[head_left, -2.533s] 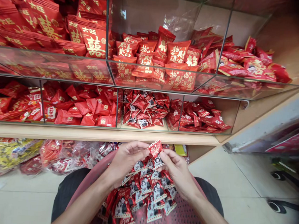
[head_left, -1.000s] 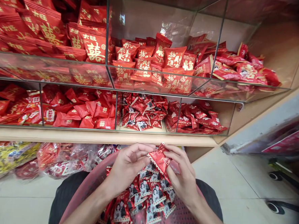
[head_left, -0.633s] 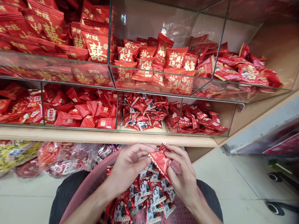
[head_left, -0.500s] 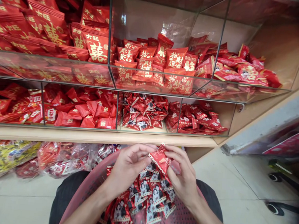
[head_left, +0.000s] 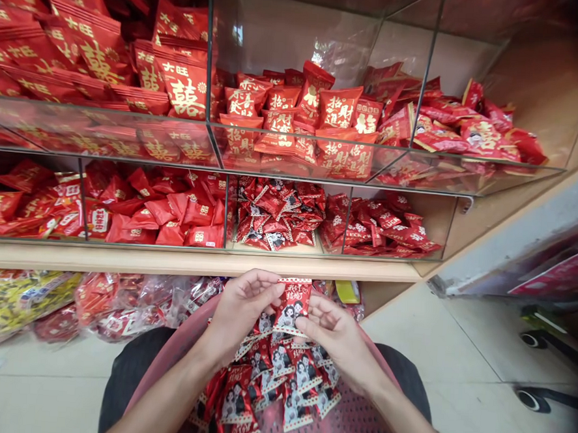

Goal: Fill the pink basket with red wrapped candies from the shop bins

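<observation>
A red packet [head_left: 292,303] with white lettering and a printed couple is held upright between my two hands, its front towards the camera. The fingers of my left hand [head_left: 244,305] close on its left edge. My right hand [head_left: 335,334] pinches its right side, thumb on the front. Beneath them sits a pink perforated basket [head_left: 349,423] between dark-clothed knees. Several similar packets [head_left: 304,371] lie heaped in it, some partly hidden by my hands and forearms.
Ahead stands a wooden shelf [head_left: 169,261] with clear-walled compartments of red packets [head_left: 184,86]. One lower compartment holds matching red and black packets [head_left: 274,215]. Bagged goods [head_left: 34,295] lie underneath. Black wheeled legs [head_left: 532,398] stand on the tiled floor at the right.
The held packet has turned from a tilted position to upright, its printed front now showing. My left hand has shifted slightly left, and my right hand has moved lower and to the left.
</observation>
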{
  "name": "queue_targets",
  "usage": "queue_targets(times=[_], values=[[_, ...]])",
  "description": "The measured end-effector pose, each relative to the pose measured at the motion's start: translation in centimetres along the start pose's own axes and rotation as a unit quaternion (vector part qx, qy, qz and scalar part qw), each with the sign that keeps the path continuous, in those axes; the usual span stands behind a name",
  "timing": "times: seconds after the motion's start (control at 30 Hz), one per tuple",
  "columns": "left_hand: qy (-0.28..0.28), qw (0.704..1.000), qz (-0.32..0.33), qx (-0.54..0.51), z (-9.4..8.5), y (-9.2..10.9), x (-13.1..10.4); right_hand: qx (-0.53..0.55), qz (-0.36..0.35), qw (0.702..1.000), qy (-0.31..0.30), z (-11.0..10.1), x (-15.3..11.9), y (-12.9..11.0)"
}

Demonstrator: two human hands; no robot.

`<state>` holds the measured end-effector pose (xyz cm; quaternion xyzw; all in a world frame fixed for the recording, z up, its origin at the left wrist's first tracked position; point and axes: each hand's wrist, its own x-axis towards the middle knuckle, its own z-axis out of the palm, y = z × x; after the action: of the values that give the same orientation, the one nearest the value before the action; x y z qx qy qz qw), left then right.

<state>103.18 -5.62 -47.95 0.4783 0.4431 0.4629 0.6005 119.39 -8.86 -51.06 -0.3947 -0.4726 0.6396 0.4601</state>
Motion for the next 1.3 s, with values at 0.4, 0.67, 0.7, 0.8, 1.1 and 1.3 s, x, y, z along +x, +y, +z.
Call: queue_targets(times=[0.4,0.67,0.7,0.8,1.1,1.3], values=[[-0.018,1.000,-0.008,-0.001,-0.3,-0.4,0.2,0.025,0.011,0.999,0.018,0.2,-0.1,-0.5],[-0.014,1.000,-0.004,0.000,-0.3,-0.3,0.2,0.004,-0.002,1.000,0.008,-0.1,0.0,0.0],[-0.011,1.000,-0.005,0.002,-0.4,-0.1,0.2,0.002,-0.004,1.000,0.001,-0.1,0.0,0.1],[0.014,1.000,-0.013,0.005,-1.0,0.7,0.4,-0.002,0.003,1.000,0.012,-0.2,0.0,0.2],[0.084,0.996,0.006,0.025,-5.2,3.1,-1.2,0.029,0.024,0.999,0.037,-0.4,0.1,0.1],[0.134,0.978,-0.012,0.159,-10.1,2.0,-3.7,0.053,0.039,0.995,0.073,-0.7,0.4,0.6]])
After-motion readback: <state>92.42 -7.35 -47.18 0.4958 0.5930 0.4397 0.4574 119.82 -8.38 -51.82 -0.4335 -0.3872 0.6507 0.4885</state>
